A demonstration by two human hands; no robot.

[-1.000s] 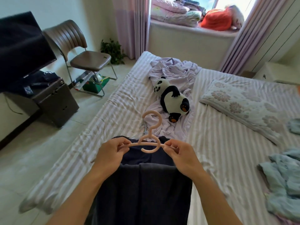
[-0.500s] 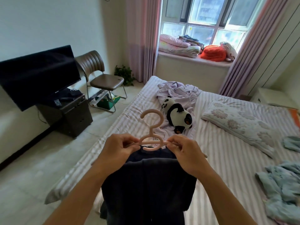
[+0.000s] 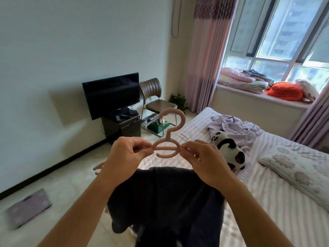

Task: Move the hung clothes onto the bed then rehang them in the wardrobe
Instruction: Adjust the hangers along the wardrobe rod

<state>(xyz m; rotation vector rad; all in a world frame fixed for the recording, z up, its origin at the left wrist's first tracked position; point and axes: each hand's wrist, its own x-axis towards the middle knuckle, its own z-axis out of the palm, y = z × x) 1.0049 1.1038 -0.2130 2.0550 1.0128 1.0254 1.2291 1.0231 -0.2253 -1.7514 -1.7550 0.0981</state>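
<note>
Both the left hand (image 3: 124, 157) and right hand (image 3: 204, 161) pinch a pink hanger (image 3: 166, 138) carrying dark trousers (image 3: 165, 202) beside the bed (image 3: 267, 202); keeping it level should stop them slipping

panda toy (image 3: 228, 148) on bed (image 3: 277, 202), television (image 3: 111, 95) left.

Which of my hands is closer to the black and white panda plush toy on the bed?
Right. The right hand grips the pink plastic hanger just beside the panda plush toy; the left hand grips the hanger's far side.
</note>
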